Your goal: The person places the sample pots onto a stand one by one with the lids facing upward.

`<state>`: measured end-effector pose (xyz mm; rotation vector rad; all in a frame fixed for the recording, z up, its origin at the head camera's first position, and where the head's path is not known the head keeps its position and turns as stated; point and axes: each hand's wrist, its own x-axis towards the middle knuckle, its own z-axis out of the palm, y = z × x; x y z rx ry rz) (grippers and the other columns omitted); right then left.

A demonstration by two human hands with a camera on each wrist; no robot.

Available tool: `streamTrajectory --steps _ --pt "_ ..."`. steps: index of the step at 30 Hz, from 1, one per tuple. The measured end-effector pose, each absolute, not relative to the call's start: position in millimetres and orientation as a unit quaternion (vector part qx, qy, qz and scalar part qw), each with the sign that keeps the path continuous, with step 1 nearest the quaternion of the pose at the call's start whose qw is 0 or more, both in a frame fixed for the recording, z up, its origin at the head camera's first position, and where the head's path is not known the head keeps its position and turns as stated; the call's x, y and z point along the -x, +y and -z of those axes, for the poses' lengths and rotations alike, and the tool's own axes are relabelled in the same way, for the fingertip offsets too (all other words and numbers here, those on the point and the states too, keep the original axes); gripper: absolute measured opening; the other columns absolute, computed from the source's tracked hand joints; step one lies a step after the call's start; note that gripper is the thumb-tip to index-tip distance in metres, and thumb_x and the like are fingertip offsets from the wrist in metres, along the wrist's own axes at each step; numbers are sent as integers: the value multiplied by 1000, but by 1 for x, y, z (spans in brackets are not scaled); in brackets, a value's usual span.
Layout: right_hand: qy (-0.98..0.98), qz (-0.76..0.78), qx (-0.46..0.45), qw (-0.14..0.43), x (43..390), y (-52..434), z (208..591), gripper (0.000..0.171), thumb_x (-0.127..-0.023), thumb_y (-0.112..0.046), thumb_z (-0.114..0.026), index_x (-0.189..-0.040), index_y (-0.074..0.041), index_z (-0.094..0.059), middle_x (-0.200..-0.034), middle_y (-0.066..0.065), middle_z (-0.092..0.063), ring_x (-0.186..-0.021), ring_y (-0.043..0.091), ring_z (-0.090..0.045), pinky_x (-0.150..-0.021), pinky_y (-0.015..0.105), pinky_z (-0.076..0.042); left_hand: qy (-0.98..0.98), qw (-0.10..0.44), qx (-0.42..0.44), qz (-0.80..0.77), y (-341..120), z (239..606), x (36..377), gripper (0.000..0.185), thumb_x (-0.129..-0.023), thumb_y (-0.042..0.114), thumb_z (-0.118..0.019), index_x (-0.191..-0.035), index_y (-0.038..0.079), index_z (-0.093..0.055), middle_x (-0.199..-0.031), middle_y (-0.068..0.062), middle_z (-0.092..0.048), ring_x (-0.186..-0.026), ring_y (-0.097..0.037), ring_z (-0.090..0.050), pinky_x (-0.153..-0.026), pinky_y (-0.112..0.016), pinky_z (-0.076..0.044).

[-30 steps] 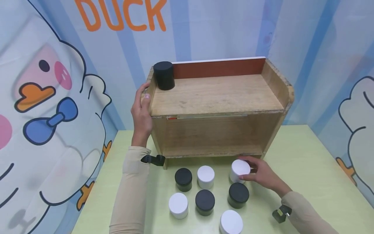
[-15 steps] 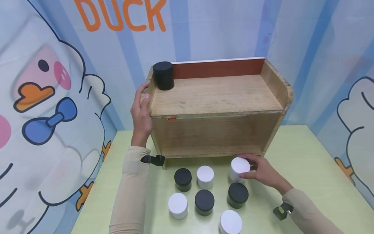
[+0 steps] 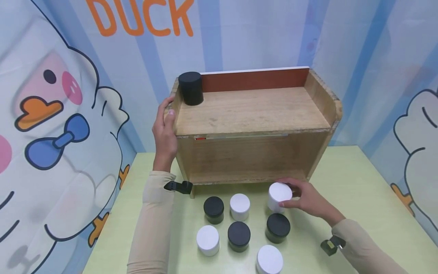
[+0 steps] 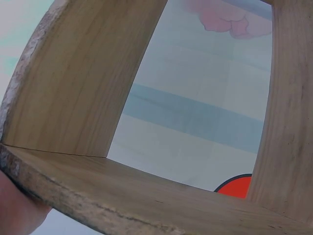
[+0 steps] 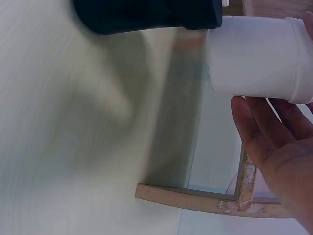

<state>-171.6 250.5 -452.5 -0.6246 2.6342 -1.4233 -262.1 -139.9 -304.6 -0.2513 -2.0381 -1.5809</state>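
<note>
White jar (image 3: pixel 279 196) gripped on the green tabletop (image 3: pixel 359 190).
Right hand (image 3: pixel 306 198) curls round it; left hand (image 3: pixel 165 134) clasps the wooden shelf's (image 3: pixel 253 114) left edge.

Soft, even light fills the room from above; the jars cast only faint shadows on the green table (image 3: pixel 342 182). The head view is sharp, slightly bowed at its edges. The right wrist view is smeared across the tabletop, and the dark lid (image 5: pixel 146 14) is out of focus.
</note>
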Motion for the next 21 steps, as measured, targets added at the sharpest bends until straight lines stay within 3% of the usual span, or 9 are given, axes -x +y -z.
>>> streamTrajectory --steps 13,21 --pt "855 468 221 43 170 248 442 61 -77 -18 -86 -131 -2 -61 -121 17 -69 -95 1 -64 -84 23 -56 -757 270 90 588 -140 305 262 45 -104 31 -37 -148 29 -47 -157 1 -45 -145 -17 -41 -121 -48 -29" --pt "859 463 212 49 168 246 436 62 -78 -18 -86 -133 -3 -60 -122 17 -68 -97 1 -64 -86 23 -55 -758 257 85 593 -130 285 240 47 -105 21 -34 -149 14 -45 -158 -10 -43 -147 -26 -38 -122 -51 -27"
